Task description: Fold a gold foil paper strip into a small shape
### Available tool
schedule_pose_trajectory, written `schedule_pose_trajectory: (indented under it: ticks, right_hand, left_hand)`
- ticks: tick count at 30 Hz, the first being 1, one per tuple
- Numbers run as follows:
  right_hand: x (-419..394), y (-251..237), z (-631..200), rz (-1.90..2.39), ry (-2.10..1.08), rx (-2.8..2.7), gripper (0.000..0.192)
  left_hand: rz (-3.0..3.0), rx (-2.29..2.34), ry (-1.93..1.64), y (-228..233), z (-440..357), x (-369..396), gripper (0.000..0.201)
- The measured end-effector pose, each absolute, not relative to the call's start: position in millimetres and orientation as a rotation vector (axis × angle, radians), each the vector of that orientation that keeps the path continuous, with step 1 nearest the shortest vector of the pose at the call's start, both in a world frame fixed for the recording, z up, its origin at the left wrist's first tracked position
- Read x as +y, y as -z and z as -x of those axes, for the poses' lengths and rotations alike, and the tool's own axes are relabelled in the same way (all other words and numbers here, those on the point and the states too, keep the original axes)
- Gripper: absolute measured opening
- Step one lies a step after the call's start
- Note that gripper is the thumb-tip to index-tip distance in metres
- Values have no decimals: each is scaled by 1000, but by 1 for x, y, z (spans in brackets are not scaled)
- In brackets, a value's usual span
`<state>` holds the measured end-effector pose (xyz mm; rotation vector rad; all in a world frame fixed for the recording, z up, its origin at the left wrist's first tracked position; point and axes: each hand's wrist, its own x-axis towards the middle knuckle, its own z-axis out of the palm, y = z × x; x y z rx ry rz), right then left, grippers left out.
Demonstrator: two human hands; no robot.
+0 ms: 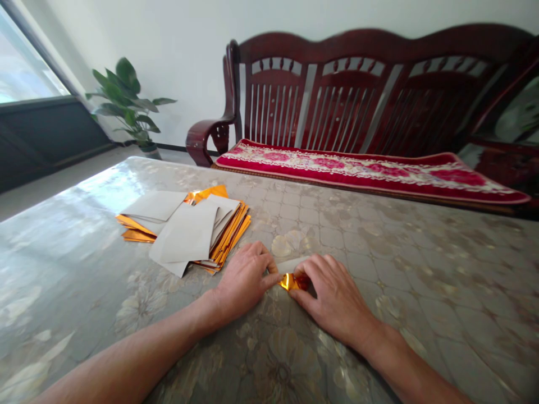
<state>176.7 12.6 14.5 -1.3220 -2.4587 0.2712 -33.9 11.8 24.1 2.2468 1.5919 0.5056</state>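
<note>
With thumb and curled fingers nearly closed, the left hand point(246, 276) and the right hand point(339, 297) pinch opposite ends of one gold foil paper point(288, 281), low over the patterned tablecloth point(286, 353).

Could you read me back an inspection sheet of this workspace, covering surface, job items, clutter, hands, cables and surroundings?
Surface: glossy grey-beige floral-patterned tabletop, bright glare at left.
Job's things: small piece of shiny orange foil paper, creased, between the hands; loose pile of grey-backed orange foil sheets farther left.
Clutter: the pile's sheets lie askew, edges uneven.
Left hand: pinching the small piece's left end.
Right hand: pinching its right end.
Cables: nothing seen.
Surroundings: dark red wooden bench with red floral fabric seat cover; green leafy potted plant near the wall.
</note>
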Motion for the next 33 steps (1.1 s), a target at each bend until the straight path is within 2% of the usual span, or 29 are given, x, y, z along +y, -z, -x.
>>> schedule_pose_trajectory:
  ticks: [7, 10, 12, 15, 23, 28, 33]
  right_hand:
    - [13, -16, -177, 1315, -335, -2447, 19]
    - [15, -19, -180, 1273, -425, -2461, 12]
    - [18, -21, -184, 1216, -496, -2474, 9]
    - [21, -21, -189, 1156, -561, -2475, 17]
    - [19, -17, -186, 1202, -463, -2439, 5]
    - [17, -16, -184, 1220, -415, -2426, 5]
    - [22, -16, -187, 1187, -486, -2420, 8]
  left_hand:
    - [-2320, 1601, -506, -24, 32, 11, 14]
    - [-2375, 1513, -569, -22, 28, 7, 8]
    - [-2420, 1404, -563, -21, 26, 4, 12]
    - [-2522, 1241, -481, -19, 25, -1, 19]
    - [-2791, 1211, -136, -25, 15, -20, 10]
    - [-2863, 1180, -112, -25, 13, -30, 23]
    - [-2891, 1204, -145, -25, 11, -33, 29]
